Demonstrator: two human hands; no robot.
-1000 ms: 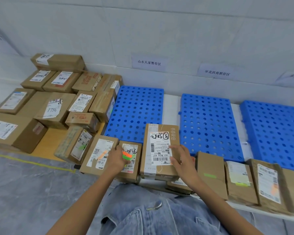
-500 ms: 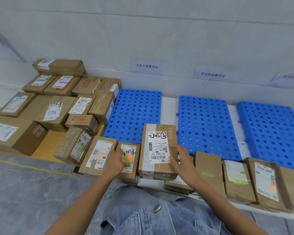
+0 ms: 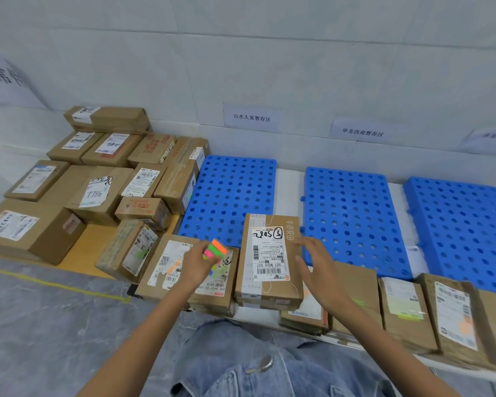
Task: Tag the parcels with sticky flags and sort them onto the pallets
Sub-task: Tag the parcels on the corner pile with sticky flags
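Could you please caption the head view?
Left hand holds sticky flags; right hand open beside a labelled parcel, blue pallets behind.

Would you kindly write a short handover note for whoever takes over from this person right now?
Left hand: grips the sticky flags.
Right hand: open, beside the middle parcel, which shows no flag.
Done: several front-row parcels carry flags.
Left: flag the middle parcel, then sort the parcels onto the blue pallets, which look bare.
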